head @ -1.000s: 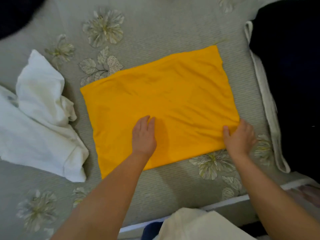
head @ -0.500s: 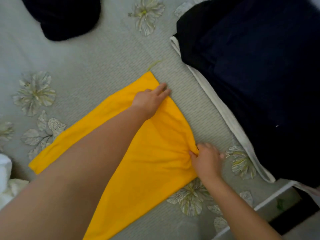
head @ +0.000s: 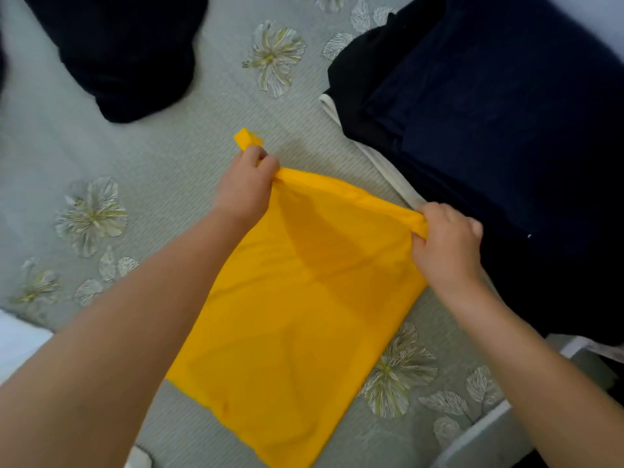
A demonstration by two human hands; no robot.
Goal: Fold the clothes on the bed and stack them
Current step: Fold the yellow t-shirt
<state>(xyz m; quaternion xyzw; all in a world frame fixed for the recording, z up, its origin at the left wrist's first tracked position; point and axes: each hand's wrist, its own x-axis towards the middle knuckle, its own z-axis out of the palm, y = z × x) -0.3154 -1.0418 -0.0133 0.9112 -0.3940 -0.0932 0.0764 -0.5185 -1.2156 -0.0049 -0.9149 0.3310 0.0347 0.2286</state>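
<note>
A folded yellow garment (head: 297,319) lies on the grey flowered bedspread (head: 169,170), its far edge lifted. My left hand (head: 244,190) grips the far left corner of that edge, a tip of cloth sticking out above the fist. My right hand (head: 445,244) grips the right corner, and the edge stretches between both hands above the bed. A stack of dark navy folded clothes (head: 499,136) sits to the right, on top of a cream piece (head: 388,163).
A crumpled dark garment (head: 125,52) lies at the far left. White clothing (head: 17,339) shows at the left edge. The bed's near edge and white frame (head: 479,430) run along the lower right.
Both hands went from lying flat on the yellow garment to gripping its right-hand corners and lifting that edge. The view swung right, bringing the navy stack in.
</note>
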